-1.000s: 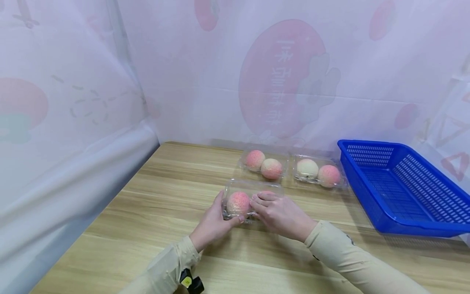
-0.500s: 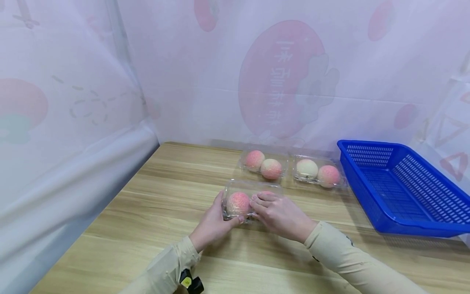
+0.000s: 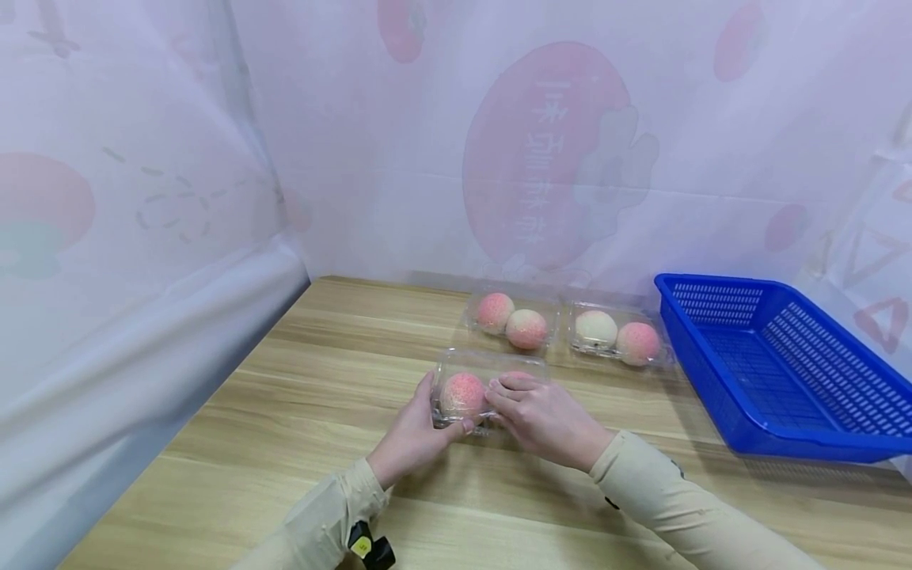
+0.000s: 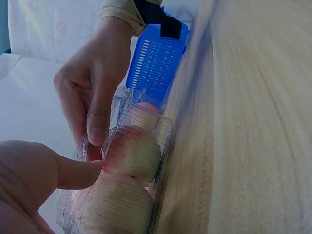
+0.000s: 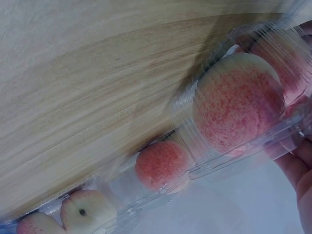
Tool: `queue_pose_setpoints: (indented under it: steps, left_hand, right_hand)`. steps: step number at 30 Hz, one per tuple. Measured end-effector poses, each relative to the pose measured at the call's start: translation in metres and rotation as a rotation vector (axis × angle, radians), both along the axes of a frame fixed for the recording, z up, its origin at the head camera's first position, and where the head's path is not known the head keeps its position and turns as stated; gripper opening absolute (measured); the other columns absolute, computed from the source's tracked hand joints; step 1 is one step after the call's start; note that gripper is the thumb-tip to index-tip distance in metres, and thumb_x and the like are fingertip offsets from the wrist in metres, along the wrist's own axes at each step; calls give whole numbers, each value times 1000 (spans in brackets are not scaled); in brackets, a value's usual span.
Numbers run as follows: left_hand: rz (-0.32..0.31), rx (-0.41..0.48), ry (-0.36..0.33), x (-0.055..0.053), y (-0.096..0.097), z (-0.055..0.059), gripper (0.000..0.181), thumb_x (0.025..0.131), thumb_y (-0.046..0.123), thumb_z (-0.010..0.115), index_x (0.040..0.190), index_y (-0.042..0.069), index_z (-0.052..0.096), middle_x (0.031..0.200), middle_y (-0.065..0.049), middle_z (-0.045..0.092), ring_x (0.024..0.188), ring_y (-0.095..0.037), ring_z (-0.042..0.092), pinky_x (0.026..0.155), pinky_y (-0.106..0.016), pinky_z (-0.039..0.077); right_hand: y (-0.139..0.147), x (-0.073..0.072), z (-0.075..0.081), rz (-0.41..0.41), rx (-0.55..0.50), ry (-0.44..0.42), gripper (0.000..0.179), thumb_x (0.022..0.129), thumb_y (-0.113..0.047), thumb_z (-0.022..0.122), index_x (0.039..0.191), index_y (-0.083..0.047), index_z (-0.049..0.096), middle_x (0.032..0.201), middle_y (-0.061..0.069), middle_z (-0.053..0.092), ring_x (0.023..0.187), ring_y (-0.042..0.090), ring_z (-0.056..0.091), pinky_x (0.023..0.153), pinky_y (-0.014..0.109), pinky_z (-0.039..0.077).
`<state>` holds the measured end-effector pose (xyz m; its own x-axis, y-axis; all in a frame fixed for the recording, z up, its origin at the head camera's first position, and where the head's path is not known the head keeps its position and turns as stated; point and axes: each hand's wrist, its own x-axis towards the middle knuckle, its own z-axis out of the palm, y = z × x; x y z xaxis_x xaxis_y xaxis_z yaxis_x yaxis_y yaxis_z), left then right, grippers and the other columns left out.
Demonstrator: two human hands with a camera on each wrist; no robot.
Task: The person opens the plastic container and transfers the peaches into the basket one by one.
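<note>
A clear plastic clamshell box with two pink-and-cream peaches lies on the table in front of me. One peach shows plainly through the plastic; the other is partly covered by my right hand. My left hand grips the box at its left end, thumb along the near edge. At the near edge, right of the middle, my right hand pinches the rim with thumb and fingers. In the left wrist view the right thumb presses on the plastic. The right wrist view shows the peaches inside the box close up.
Behind stand two more clear boxes with two peaches each, a left one and a right one. A blue perforated plastic basket sits at the right. Printed white cloth walls the wooden table at the back and sides.
</note>
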<state>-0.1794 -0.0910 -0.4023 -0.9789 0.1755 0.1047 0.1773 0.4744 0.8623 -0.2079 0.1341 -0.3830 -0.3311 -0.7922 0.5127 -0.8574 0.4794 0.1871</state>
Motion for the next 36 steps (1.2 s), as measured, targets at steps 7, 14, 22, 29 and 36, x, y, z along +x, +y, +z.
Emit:
queue_pose_setpoints:
  steps: [7, 14, 22, 29, 36]
  left_hand:
    - [4, 0, -22, 2, 1, 3, 94, 84, 23, 79, 151, -7, 20, 141, -36, 40, 128, -47, 42, 106, -59, 33]
    - [12, 42, -54, 0, 2, 1, 93, 85, 22, 77, 153, -3, 18, 145, -31, 38, 131, -46, 39, 108, -59, 29]
    - [6, 88, -68, 1, 3, 2, 90, 86, 19, 75, 154, 1, 19, 147, -30, 37, 134, -45, 36, 109, -60, 25]
    - [17, 92, -71, 0, 4, 2, 88, 86, 19, 75, 154, 2, 20, 147, -28, 38, 134, -44, 36, 110, -60, 25]
    - [7, 91, -76, 0, 3, 2, 89, 87, 18, 73, 154, 2, 18, 148, -29, 36, 134, -45, 35, 110, -60, 25]
  right_hand:
    - [0, 0, -1, -6, -12, -8, 26, 87, -9, 73, 110, -2, 67, 107, 13, 70, 102, 27, 66, 78, 40, 58]
    - [-1, 0, -1, -12, -8, -6, 24, 88, -10, 73, 110, -3, 66, 106, 12, 71, 100, 26, 66, 75, 39, 59]
    - [-3, 0, 0, -20, 6, 6, 25, 89, -13, 73, 110, -3, 64, 106, 12, 71, 100, 28, 67, 75, 39, 59]
    - [-4, -1, 1, -5, -14, -6, 19, 89, -11, 73, 103, -4, 63, 96, 7, 70, 95, 24, 68, 71, 37, 59]
    - [-5, -1, 3, -6, -20, -27, 15, 89, -10, 72, 92, -9, 57, 84, 0, 62, 81, 17, 65, 56, 32, 55]
